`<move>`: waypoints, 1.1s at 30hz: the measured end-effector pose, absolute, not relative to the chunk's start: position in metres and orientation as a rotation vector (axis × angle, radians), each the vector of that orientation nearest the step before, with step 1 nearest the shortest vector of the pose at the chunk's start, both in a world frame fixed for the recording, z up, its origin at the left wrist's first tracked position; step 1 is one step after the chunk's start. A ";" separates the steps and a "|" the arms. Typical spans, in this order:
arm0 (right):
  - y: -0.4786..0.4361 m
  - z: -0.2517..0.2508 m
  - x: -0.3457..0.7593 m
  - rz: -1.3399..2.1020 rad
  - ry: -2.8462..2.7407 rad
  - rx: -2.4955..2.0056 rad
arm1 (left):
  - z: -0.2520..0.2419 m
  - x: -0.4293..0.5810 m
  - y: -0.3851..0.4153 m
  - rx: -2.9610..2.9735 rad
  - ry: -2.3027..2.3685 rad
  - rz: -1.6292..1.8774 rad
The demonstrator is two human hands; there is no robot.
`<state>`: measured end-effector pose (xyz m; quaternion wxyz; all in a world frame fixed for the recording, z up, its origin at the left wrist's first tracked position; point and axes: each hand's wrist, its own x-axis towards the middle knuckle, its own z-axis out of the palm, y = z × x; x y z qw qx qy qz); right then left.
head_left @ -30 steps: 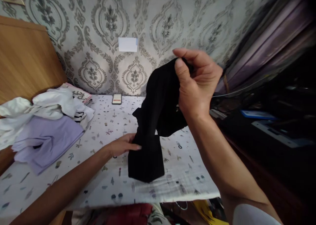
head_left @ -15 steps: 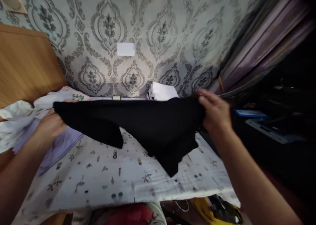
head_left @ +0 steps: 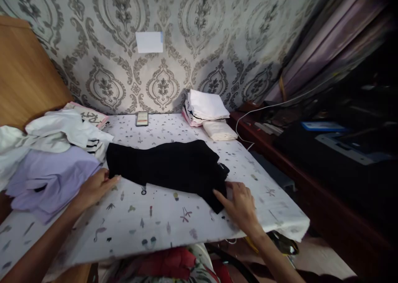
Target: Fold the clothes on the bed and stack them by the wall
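A black garment (head_left: 168, 167) lies midway between the worktop's (head_left: 133, 233) front and back edges, its ends pinched by left hand (head_left: 95, 188) and right hand (head_left: 241, 204), probably light, floppy, best gripped at corners.

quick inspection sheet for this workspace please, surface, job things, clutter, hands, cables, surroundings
Surface: white printed cloth, covering the work surface, slightly creased.
Job's things: black garment, apparently trousers, laid lengthwise across the cloth.
Clutter: loose lilac garment and white garments heaped at left; folded stack at the back with folded cream cloth in front; small dark-edged card-like item near the wall.
Hands: left hand at the garment's left end, right hand at its right end; firmness of grip unclear.
Cables: white cable by the right rear edge.
Surroundings: patterned wallpaper, wooden panel at left, purple curtain at right.
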<state>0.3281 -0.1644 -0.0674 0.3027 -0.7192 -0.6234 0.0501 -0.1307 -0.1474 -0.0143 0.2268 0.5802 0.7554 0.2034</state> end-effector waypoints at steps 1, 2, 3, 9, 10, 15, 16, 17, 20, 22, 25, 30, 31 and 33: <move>-0.168 -0.066 0.324 0.113 -1.685 -1.906 | -0.012 -0.126 -0.145 1.630 2.072 0.508; -0.170 -0.064 0.320 0.125 -1.716 -1.884 | -0.011 -0.121 -0.142 1.647 2.054 0.483; -0.171 -0.061 0.316 0.166 -1.737 -1.848 | -0.010 -0.116 -0.139 1.655 2.029 0.478; -0.166 -0.032 0.300 0.698 -1.509 -1.614 | -0.016 -0.087 -0.126 1.659 1.952 0.708; -0.166 -0.025 0.298 0.799 -1.430 -1.551 | -0.017 -0.082 -0.125 1.649 1.958 0.744; -0.176 0.015 0.293 1.265 -0.909 -1.251 | -0.015 -0.062 -0.130 1.835 2.159 0.508; -0.179 0.022 0.295 1.296 -0.832 -1.217 | -0.014 -0.059 -0.132 1.890 2.181 0.444; -0.182 0.030 0.297 1.302 -0.785 -1.187 | -0.012 -0.057 -0.133 1.928 2.195 0.393; -0.193 0.046 0.306 1.261 -0.794 -1.103 | -0.009 -0.057 -0.132 1.977 2.177 0.333; -0.200 0.052 0.311 1.215 -0.843 -1.062 | -0.007 -0.060 -0.131 1.966 2.079 0.324; -0.211 0.055 0.315 1.137 -0.896 -1.044 | -0.008 -0.064 -0.135 1.914 1.923 0.366; -0.225 0.054 0.318 1.114 -0.909 -1.064 | -0.011 -0.057 -0.159 2.032 1.899 0.558; -0.227 0.054 0.319 1.115 -0.905 -1.066 | -0.011 -0.053 -0.164 2.100 1.890 0.561; -0.229 0.055 0.319 1.113 -0.907 -1.074 | -0.011 -0.045 -0.171 2.234 1.889 0.490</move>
